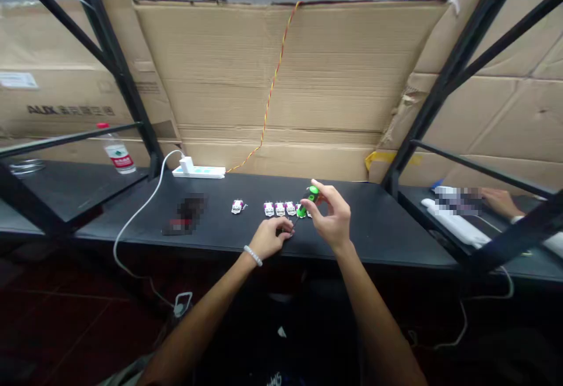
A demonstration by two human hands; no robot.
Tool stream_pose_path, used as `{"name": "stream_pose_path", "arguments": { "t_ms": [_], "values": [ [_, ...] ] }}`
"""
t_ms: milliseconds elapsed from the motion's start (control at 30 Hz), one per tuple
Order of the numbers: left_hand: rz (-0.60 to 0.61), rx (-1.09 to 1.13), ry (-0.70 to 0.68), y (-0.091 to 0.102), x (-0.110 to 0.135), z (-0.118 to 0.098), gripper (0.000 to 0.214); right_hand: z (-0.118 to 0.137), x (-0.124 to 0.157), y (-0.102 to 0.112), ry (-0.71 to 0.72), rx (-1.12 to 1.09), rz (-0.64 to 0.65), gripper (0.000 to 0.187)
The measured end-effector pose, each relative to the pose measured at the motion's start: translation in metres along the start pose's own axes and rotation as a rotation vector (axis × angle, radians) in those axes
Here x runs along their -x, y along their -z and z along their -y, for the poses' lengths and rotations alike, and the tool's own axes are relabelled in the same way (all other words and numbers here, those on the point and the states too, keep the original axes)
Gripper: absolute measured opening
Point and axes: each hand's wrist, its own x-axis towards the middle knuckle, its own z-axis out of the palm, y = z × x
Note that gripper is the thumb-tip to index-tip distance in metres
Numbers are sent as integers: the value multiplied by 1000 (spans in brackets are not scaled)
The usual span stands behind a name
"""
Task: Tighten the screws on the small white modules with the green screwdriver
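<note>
My right hand (333, 213) grips a green and black screwdriver (311, 194) by its handle, tilted with its thin shaft slanting down to the left. The tip comes down beside the fingers of my left hand (270, 238), which wears a pale beaded bracelet (253, 256). Those left fingers are pinched low over the table, and whatever is in them is hidden or too small to name. Just beyond my hands runs a row of several small white and purple parts (280, 208), partly covered by the screwdriver and my right hand. A similar part (237, 206) sits apart to the left.
A white power strip (204, 172) with a plugged-in charger and cable lies at the back left of the black table (378, 239). Dark blurred items (187, 213) lie left. Black metal posts flank both sides. A bottle (118, 154) stands far left; another person's hand (501, 201) shows right.
</note>
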Motion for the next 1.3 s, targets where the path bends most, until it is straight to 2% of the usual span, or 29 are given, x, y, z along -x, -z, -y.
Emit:
{"name": "stream_pose_path", "arguments": {
  "t_ms": [267,633,767,933,1300],
  "values": [
    [-35,-16,16,-3,0,0,20,-5,-5,-5,-42,-8,7,42],
    [-43,-82,5,-4,-1,-3,23,-6,-5,0,-58,-209,238,50],
    [-53,-110,5,-4,-1,-5,24,-7,-4,0,-83,-260,280,49],
    [-59,-128,10,-5,-1,-7,24,-6,-5,3,-60,-251,258,49],
    [-61,-125,4,-6,0,-3,23,1,-12,5,105,-46,118,46]
  ]
}}
